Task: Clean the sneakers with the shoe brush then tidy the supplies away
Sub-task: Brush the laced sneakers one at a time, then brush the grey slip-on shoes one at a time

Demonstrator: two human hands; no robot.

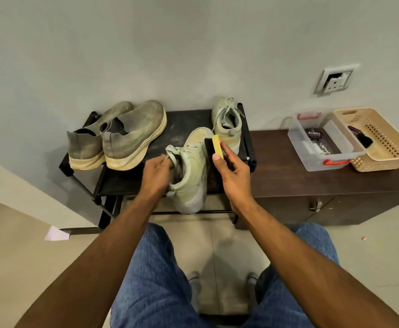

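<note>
We steady the light, soft-sided pale-green sneaker on the black rack — left hand gripping its collar — while the right hand holds the rigid yellow-backed shoe brush against its side.

- left hand fingers hidden inside sneaker collar
- shoe brush bristles mostly hidden
- basket contents dark, unidentifiable
- tin label partly legible

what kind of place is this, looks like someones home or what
Most likely a home entryway or hallway corner. A low black shoe rack stands against a plain wall with a wall socket, beside a dark wooden cabinet, on a tiled floor. Sneakers sit on the rack.
</note>
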